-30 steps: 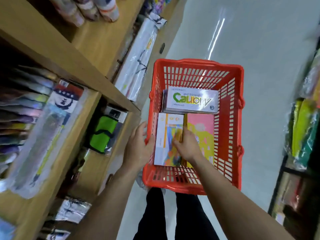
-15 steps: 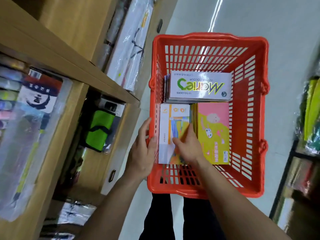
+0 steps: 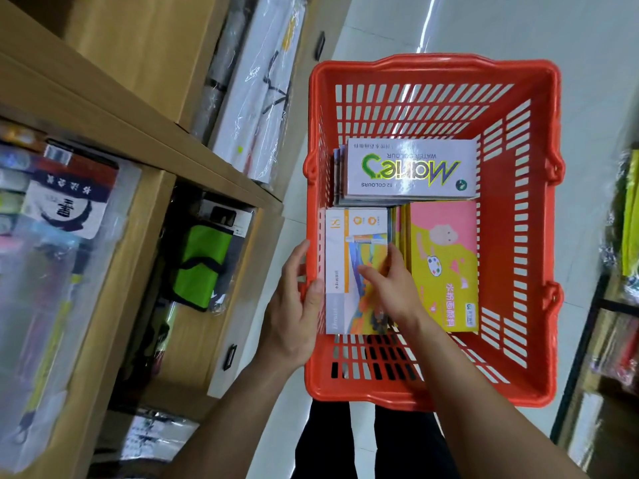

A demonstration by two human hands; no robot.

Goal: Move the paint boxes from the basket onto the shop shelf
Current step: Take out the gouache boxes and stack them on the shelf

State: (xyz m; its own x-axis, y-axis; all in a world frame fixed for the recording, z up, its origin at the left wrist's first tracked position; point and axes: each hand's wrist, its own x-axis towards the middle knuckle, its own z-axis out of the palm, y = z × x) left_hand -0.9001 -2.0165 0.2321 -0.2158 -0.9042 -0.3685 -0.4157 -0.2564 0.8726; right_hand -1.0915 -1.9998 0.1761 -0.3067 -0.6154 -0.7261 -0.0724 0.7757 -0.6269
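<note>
We look down into a red basket [image 3: 539,236] standing on the pale floor [image 3: 518,29] just right of the wooden shelf [image 3: 145,133], with a narrow strip of floor between the two. Three stacks of paint boxes fill the basket bottom: a white box [image 3: 411,171] lies crosswise at the far end, its long axis left to right and its print upside down to us; a pink box [image 3: 446,257] and an orange-edged box [image 3: 349,243] lie side by side nearer us, long axes running away from us. The orange-edged box sits hard against the basket's left wall and touches the pink one, so there is little room at its sides. Bare floor of the basket shows at the near end. Our left hand [image 3: 294,305] is curled over the left rim, thumb on the box's left edge. Our right hand [image 3: 390,285] rests on the box's right part, fingers bent at the seam beside the pink box. The shelf bay alongside holds a green pouch [image 3: 200,264].
</note>
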